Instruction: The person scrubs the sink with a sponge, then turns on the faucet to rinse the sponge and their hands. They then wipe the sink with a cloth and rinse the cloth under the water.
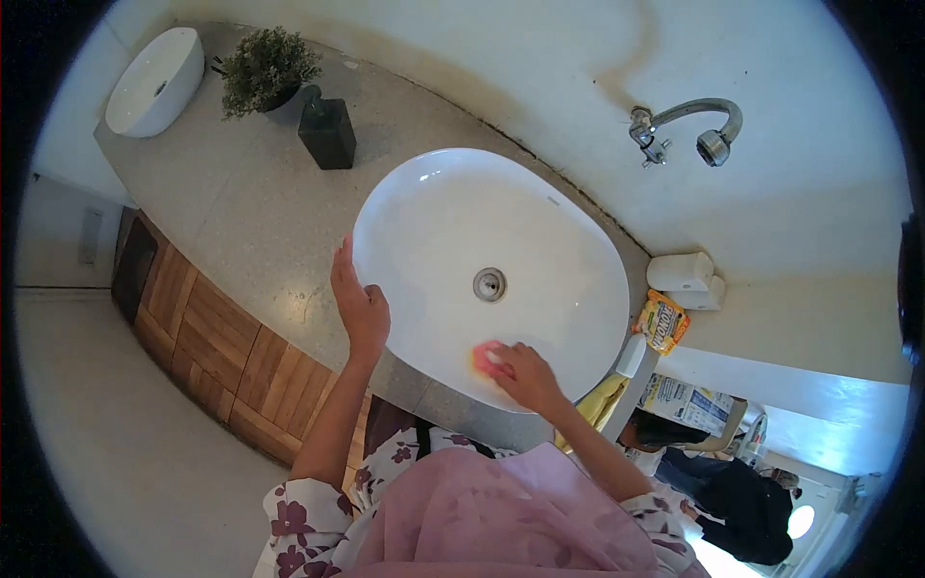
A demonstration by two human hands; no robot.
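Note:
A white oval vessel sink [434, 241] stands on the counter, with a round metal drain [489, 284] at its middle. My right hand [530, 379] is closed around a pink and yellow sponge [481, 358], pressed to the inner wall of the basin on the side nearest me. At the sink's left edge rests my left hand [361, 306], its fingers stretched out along the outside of the rim and the thumb apart from them. Nothing is held in the left hand.
A faucet [715, 144] juts from the wall. Left on the counter [231, 193] are a dark pump bottle [328, 135], a potted plant [270, 69] and a smaller white basin [159, 87]. An orange packet [663, 322] and a yellow cloth [600, 400] lie right. Another person's dark clothing [747, 506] shows lower right.

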